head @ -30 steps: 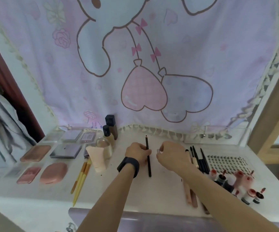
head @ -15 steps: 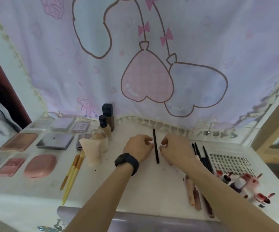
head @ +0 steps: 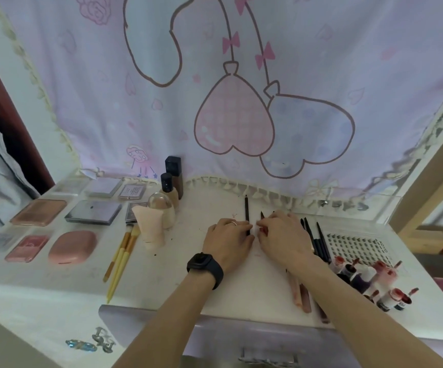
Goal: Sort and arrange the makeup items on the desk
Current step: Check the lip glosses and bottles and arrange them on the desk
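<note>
On the white desk (head: 162, 277), my left hand (head: 228, 241), with a black watch on the wrist, pinches the near end of a thin black pencil (head: 246, 208) that lies pointing away from me. Close beside it on the right, my right hand (head: 284, 235) is curled over a second dark pencil (head: 262, 215). Only that pencil's pointed tip shows past the fingers. The two hands nearly touch at the desk's middle.
A row of black pencils (head: 320, 241) and a lash tray (head: 356, 245) lie to the right, with lip glosses (head: 374, 280) and pinkish tubes (head: 298, 293) nearer the front. To the left are yellow brushes (head: 120, 258), a pink tube (head: 150, 227), foundation bottles (head: 171, 187), palettes (head: 93, 212) and a pink compact (head: 73, 247).
My hands have drawn closer together on the desk. A second pencil tip now shows past my right hand's fingers. The left hand keeps hold of the black pencil.
</note>
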`<action>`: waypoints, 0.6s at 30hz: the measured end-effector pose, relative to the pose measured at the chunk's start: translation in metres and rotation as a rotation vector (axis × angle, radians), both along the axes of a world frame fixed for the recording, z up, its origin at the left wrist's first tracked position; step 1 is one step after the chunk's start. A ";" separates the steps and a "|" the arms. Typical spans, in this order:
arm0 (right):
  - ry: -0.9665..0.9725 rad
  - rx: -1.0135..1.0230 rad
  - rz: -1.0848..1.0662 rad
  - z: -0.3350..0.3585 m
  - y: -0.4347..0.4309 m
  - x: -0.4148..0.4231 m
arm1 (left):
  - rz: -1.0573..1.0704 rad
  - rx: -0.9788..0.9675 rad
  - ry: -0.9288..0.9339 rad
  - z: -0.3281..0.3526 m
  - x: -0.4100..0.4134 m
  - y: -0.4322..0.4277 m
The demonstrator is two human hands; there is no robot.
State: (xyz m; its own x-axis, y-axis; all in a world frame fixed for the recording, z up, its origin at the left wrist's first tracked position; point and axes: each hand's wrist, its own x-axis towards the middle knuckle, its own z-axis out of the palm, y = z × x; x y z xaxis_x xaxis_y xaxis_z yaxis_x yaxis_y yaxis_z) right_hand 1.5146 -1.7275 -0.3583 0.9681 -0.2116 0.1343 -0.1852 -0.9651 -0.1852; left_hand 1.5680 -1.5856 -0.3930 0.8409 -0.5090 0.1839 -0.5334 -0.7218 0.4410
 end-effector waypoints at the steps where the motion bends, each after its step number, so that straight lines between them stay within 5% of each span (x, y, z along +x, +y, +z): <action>1: 0.002 -0.005 0.014 0.000 0.000 0.000 | 0.000 -0.008 0.010 0.000 0.000 -0.001; 18: 0.021 -0.064 0.056 -0.004 -0.004 -0.003 | -0.003 -0.040 0.090 0.006 0.000 -0.003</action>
State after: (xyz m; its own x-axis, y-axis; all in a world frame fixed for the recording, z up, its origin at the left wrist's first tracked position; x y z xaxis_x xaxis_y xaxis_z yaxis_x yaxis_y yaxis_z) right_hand 1.5120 -1.7314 -0.3627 0.9810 -0.1485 0.1251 -0.1337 -0.9838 -0.1193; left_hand 1.5684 -1.5891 -0.3872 0.8537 -0.5049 0.1280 -0.4921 -0.7011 0.5160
